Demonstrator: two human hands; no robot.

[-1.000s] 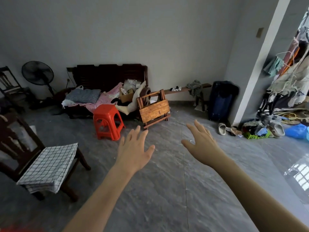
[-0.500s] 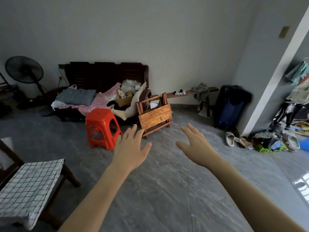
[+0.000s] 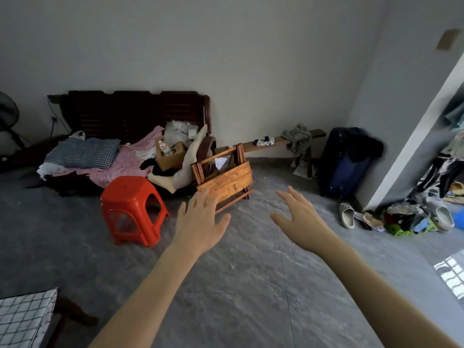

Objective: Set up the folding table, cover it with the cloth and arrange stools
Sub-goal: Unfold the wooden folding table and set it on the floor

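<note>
A folded wooden table (image 3: 226,178) leans on the floor against the cluttered dark bench (image 3: 135,116) at the back wall. A red plastic stool (image 3: 133,209) stands on the floor to its left. A white cloth with a black grid (image 3: 22,320) lies over a chair seat at the bottom left corner. Both my arms reach forward with fingers spread and hold nothing. My left hand (image 3: 200,222) hovers just in front of the folded table's lower edge. My right hand (image 3: 298,217) hovers to the table's right, apart from it.
The bench holds pillows, pink fabric and a cardboard box (image 3: 169,151). A low plank bench (image 3: 281,141) with clothes runs along the wall. A dark suitcase (image 3: 346,162) stands by the white pillar. Slippers and clutter (image 3: 391,219) lie at the right. Grey floor stretches between me and the table.
I have moved closer to the folded table and stool, which now look larger. The chair with the cloth has slid toward the bottom left corner. Both hands stay outstretched.
</note>
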